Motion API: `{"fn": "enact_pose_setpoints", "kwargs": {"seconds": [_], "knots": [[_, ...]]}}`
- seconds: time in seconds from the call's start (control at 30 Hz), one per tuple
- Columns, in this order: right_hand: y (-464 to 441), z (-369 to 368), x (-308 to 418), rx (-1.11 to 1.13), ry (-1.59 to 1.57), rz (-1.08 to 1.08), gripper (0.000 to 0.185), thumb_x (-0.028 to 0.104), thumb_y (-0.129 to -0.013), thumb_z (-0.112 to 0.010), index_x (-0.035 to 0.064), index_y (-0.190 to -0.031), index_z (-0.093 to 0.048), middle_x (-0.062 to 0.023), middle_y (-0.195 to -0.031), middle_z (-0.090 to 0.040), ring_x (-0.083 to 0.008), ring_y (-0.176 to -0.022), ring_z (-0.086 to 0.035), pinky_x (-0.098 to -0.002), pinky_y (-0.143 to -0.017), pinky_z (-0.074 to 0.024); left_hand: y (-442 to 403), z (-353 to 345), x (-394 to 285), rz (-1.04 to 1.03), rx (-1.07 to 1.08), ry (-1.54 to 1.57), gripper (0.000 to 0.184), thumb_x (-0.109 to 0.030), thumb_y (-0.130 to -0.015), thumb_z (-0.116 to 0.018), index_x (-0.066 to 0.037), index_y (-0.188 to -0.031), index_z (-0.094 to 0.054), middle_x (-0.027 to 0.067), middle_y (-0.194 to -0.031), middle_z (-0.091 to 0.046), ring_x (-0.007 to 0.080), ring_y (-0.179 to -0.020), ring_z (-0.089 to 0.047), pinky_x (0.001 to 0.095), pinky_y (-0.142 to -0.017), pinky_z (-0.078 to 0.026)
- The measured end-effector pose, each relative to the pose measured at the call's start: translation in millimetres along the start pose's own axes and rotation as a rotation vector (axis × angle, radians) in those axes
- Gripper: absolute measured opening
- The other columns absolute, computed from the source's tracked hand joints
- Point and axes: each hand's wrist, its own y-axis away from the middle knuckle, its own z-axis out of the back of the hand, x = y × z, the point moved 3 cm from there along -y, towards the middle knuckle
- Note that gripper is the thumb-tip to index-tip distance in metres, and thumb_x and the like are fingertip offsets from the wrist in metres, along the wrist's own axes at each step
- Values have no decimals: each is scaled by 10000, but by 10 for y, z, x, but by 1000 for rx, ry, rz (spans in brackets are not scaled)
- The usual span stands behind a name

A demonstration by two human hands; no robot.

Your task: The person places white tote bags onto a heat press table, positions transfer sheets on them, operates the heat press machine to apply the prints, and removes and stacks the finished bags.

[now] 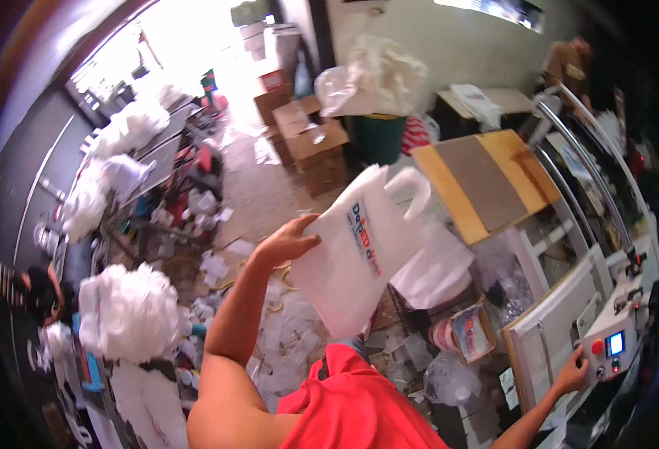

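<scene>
My left hand [290, 241] grips the edge of a white plastic bag [337, 258] printed with blue and red lettering. The bag hangs in front of me, its loop handle at the upper right. At the far right, my right hand [571, 372] rests at the left side of a machine's control panel [615, 355], below a red button [597, 346] and beside a lit screen [615, 343]. Its fingers are curled in; whatever lies between them is hidden. More white bags [434, 266] lie just behind the held one.
A wooden board [487, 183] and curved metal rails [569, 161] stand at the right. Cardboard boxes [311, 142] and a bag-topped green bin [378, 138] are ahead. A white bag pile [131, 310] sits left. Scraps cover the floor [292, 329]. Another person [569, 67] is at the back right.
</scene>
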Motion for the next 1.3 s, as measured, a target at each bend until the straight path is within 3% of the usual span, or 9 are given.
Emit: {"fn": "enact_pose_setpoints", "kwargs": {"seconds": [0.3,0.57,0.73,0.87,0.97,1.07,1.13,1.17,1.3], "knots": [[1077,248,1302,99,-404,179,306,292,-936,-721,47,-1102,-642,-154,-1097,-661,-393,-1042,-626,-488,-911,-499,1258,1434,312,156,416,-932,617,-263,-781,-657,-84,-1370,-612,220,-1174,-706,377,-1042,-687,426,-940,-534],[3349,714,3560,797,-759,383,256,174,-822,-734,26,-983,-603,-198,-1055,-589,-403,-1064,-564,-497,-968,-447,4694,4271,1049,190,-764,-258,547,-143,-796,-662,-12,-1324,-618,97,-1115,-692,174,-931,-660,311,-871,-552],[3946,1186,4536,1300,-619,419,276,208,-864,-720,24,-1030,-598,-192,-1147,-523,-385,-1087,-543,-494,-979,-438,6141,4031,2303,-23,-1457,403,566,-90,-922,-612,-20,-1456,-439,123,-1273,-615,228,-1109,-634,366,-957,-529],[4009,936,5137,1197,-696,601,291,226,-866,-712,14,-1036,-606,-193,-1143,-535,-390,-1051,-556,-491,-933,-463,6236,3781,2949,-180,-1690,587,607,-69,-922,-562,-27,-1499,-380,145,-1305,-587,256,-1143,-620,381,-943,-542],[3806,841,5502,1107,-794,563,291,236,-856,-695,-1,-1013,-632,-229,-1073,-575,-419,-1010,-573,-481,-925,-471,6312,3544,3356,102,-1976,595,572,-111,-925,-562,-15,-1464,-398,151,-1304,-588,275,-1134,-622,387,-939,-543],[3717,778,5494,1118,-795,455,305,235,-857,-710,-6,-1027,-630,-235,-1093,-574,-422,-1038,-566,-491,-948,-461,6740,3538,4356,497,-1904,-235,403,-132,-923,-577,-2,-1303,-542,132,-1094,-636,207,-944,-659,327,-652,-566],[3900,325,5280,1100,-788,394,310,228,-829,-743,-1,-1010,-639,-198,-1084,-578,-408,-1030,-578,-496,-924,-481,6750,3529,4153,461,-1906,322,110,-124,-910,-620,-45,-982,-643,2,-692,-551,113,-519,-508,276,-450,-402],[3916,252,5199,1151,-782,450,311,228,-804,-758,0,-991,-659,-200,-1043,-613,-422,-1013,-585,-503,-923,-482,7292,3682,4948,635,-1726,-19,66,-130,-918,-621,-93,-869,-644,-6,-670,-534,105,-543,-504,274,-456,-385],[3709,283,4954,1225,-555,221,402,363,-816,-723,31,-1043,-706,-225,-1130,-656,-405,-1116,-604,-498,-949,-498,5755,3691,3837,412,-1582,-61,95,-180,-939,-619,-96,-899,-641,5,-727,-559,117,-605,-539,286,-514,-445]]}}
